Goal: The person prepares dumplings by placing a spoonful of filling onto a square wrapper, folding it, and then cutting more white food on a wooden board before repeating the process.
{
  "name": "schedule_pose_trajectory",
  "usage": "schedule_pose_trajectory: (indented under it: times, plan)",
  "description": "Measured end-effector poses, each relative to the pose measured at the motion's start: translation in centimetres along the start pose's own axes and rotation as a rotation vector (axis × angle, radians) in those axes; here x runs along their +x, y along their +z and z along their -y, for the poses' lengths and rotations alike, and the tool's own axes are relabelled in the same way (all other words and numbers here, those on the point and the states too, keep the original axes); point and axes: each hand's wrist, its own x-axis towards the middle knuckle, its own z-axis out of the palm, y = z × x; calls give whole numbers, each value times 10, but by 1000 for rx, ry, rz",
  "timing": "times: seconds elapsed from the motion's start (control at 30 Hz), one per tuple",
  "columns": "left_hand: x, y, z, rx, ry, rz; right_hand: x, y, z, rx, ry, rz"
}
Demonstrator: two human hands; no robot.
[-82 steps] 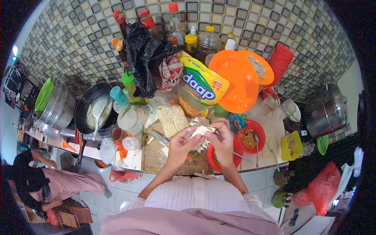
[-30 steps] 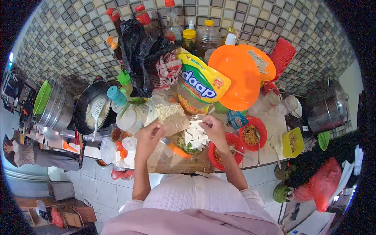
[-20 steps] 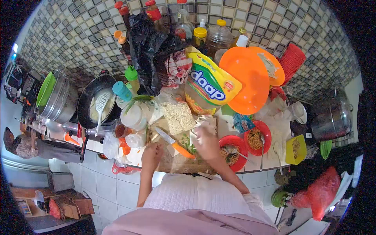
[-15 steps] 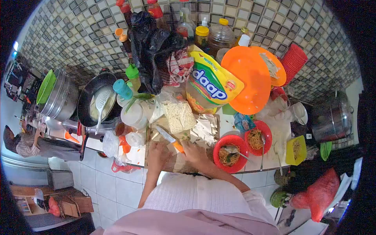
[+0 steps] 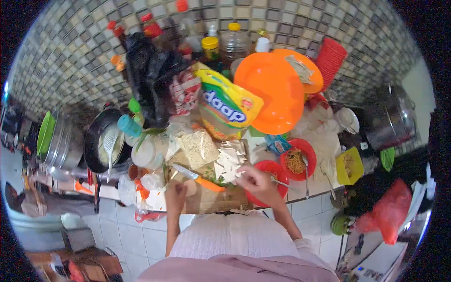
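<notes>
A knife (image 5: 201, 179) with an orange handle lies on the wooden cutting board (image 5: 211, 199), untouched. At the board's left edge my left hand (image 5: 176, 193) has its fingers curled at a pale flat slice (image 5: 190, 187). My right hand (image 5: 259, 184) hovers over the board's right side, fingers bent and apart, close to a pile of white cut pieces (image 5: 229, 162). Chopped green bits (image 5: 217, 180) lie between pile and handle. Behind the knife rests a clear-wrapped block of dried noodles (image 5: 197, 148). My right hand and forearm partly cover a red bowl (image 5: 268, 168) of noodles.
A second red bowl (image 5: 310, 152) of noodles and a yellow bowl (image 5: 342, 164) stand right. Behind are a "daap" pouch (image 5: 221, 105), an orange plate (image 5: 270, 89) and a black plastic bag (image 5: 152, 70). On the left sits a wok (image 5: 91, 145) with a slotted spoon (image 5: 110, 143).
My right hand has let go of the knife and moved right, towards the white pieces. The knife now lies on the board. The whole view has shifted and tilted a little.
</notes>
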Motion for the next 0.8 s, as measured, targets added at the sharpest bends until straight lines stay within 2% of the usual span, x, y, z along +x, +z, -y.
schedule_pose_trajectory:
  times: [0.07,0.1,0.13,0.2,0.23,0.27,0.3,0.37,0.4,0.47,0.5,0.57,0.6,0.67,0.7,0.8]
  plan:
    - [3,-19,-11,95,11,-42,-22,-30,-5,40,-170,-388]
    - [5,-25,-9,-42,-23,-45,-36,-50,-12,-58,-163,-570]
    - [9,-29,0,-155,30,-56,-51,-71,-20,-160,-155,-745]
    - [7,-40,-44,-603,-249,-56,-92,-105,-42,18,193,-960]
    - [9,-40,-56,-598,-249,-41,-108,-119,-59,-19,258,-1027]
    - [11,-39,-66,-789,-314,-44,-122,-128,-78,-57,321,-1094]
    - [13,-37,-71,-982,-381,-48,-136,-132,-93,-57,326,-1104]
    - [16,-27,-68,-1037,-373,23,-163,-135,-120,-675,905,-952]
    - [18,-23,-65,-1088,-367,81,-173,-136,-139,-675,910,-958]
    - [18,-12,-67,-1102,-392,101,-183,-138,-171,-367,1076,-985]
    - [17,-5,-70,-1114,-420,115,-178,-135,-169,-364,1074,-990]
    - [15,5,-76,-1132,-457,132,-161,-126,-158,35,759,-1311]
    - [14,9,-79,-1132,-455,136,-157,-126,-167,36,759,-1316]
    - [15,16,-86,-1096,-437,253,-146,-129,-192,253,192,-1550]
    - [14,19,-88,-1123,-478,261,-136,-129,-181,548,42,-1612]
    - [11,25,-98,-1116,-448,330,-122,-140,-188,449,-65,-1634]
